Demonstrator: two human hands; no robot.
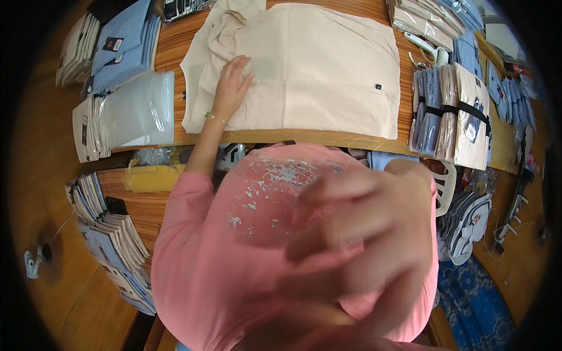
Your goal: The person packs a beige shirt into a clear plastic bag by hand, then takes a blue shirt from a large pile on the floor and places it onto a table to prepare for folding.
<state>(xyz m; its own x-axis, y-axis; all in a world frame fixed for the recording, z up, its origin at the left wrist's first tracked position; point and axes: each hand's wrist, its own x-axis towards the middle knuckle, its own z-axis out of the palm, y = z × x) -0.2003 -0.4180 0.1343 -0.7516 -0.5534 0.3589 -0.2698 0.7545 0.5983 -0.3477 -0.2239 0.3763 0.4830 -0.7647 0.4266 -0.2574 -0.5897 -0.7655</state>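
A cream shirt lies spread flat on the wooden table, with one sleeve bunched at its upper left. My left hand rests flat on the shirt's left part, fingers apart. My right hand is raised very close to the camera. It is blurred, fingers loosely curled, and I see nothing in it. It hides part of my pink top.
Clear plastic bags lie left of the shirt. Stacks of folded packed shirts sit at the far left, bundled stacks at the right, more piles on a lower shelf. A white plastic chair stands at right.
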